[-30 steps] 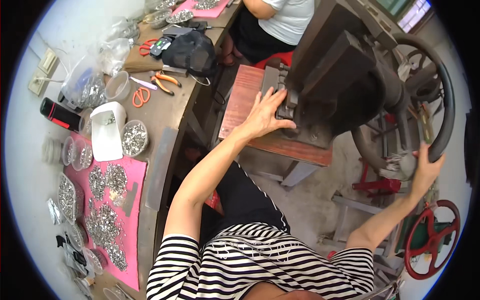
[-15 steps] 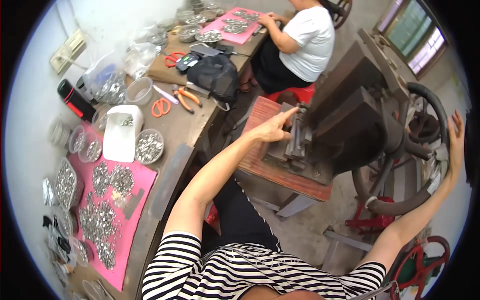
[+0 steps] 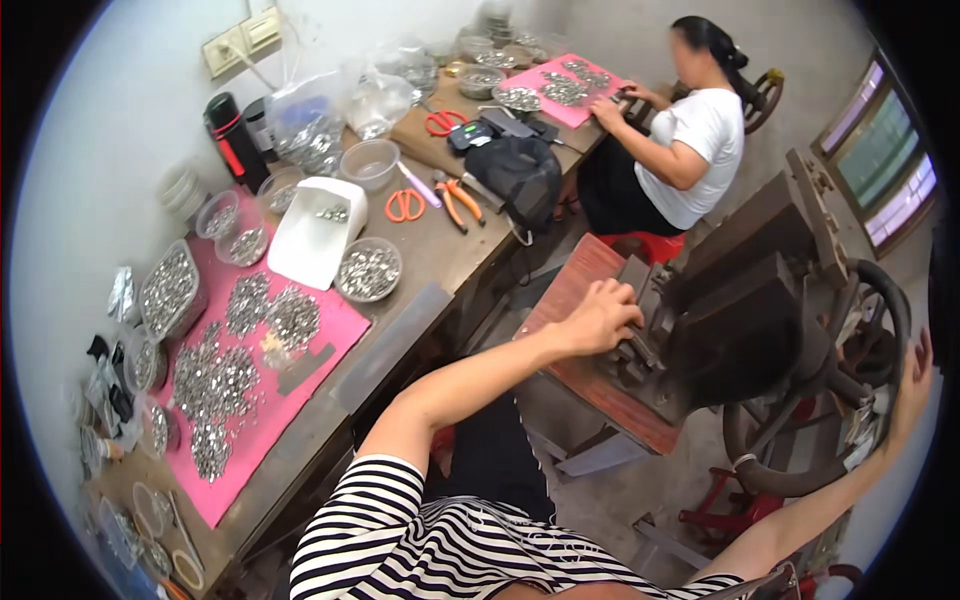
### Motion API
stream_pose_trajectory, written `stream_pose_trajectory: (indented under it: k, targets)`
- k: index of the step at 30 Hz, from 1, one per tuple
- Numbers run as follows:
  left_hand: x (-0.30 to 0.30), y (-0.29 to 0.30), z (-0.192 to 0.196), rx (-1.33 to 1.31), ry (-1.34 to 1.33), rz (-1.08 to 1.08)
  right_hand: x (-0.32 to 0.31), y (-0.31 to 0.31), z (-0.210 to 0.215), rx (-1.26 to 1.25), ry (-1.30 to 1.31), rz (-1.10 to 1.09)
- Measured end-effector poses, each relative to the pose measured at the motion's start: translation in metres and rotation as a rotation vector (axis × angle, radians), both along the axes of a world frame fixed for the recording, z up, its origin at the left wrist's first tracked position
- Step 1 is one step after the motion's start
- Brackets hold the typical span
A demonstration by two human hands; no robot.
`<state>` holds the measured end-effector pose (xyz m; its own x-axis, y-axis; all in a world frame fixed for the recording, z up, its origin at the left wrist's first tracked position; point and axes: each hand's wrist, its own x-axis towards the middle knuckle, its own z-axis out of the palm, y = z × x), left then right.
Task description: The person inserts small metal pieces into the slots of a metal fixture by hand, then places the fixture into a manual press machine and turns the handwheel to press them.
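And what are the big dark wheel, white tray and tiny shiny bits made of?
Big dark wheel: probably metal, dull, judging by its thick spokes, though a coating is possible.
White tray: likely smooth plastic, with even colour and rounded corners.
Tiny shiny bits: probably bright metal, since they glint silver.

Remotely, I am reading black-and-white stripes on the shirt (image 3: 365, 520), dark brown on the press (image 3: 742, 240) and near-black on the handwheel (image 3: 885, 281). I am also registering a red-brown board (image 3: 575, 280), pink mat (image 3: 272, 428), white tray (image 3: 308, 250), orange scissors (image 3: 405, 205) and red stool (image 3: 660, 244).
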<state>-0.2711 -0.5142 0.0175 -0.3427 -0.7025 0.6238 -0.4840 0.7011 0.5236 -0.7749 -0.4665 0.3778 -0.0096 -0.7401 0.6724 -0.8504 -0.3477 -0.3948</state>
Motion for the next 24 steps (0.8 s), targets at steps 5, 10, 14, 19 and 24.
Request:
stream_pose_trajectory:
  k: [5,10,14,19,24]
  targets:
    - [-0.032,-0.003,-0.013,-0.274,0.128,0.003,0.03,-0.002,-0.006,-0.003,0.007,0.143]
    - [-0.009,0.0,-0.01,-0.266,0.162,0.02,0.064,0.008,-0.012,-0.027,-0.042,0.15]
    - [-0.008,-0.002,-0.013,-0.102,0.147,-0.031,0.063,0.013,-0.005,-0.021,-0.078,0.128]
    - [0.001,0.023,0.008,-0.135,-0.19,-0.041,0.062,0.015,0.003,0.086,-0.026,0.112]
    - [-0.014,0.032,0.009,-0.231,-0.587,0.155,0.068,0.018,0.002,0.088,0.031,0.099]
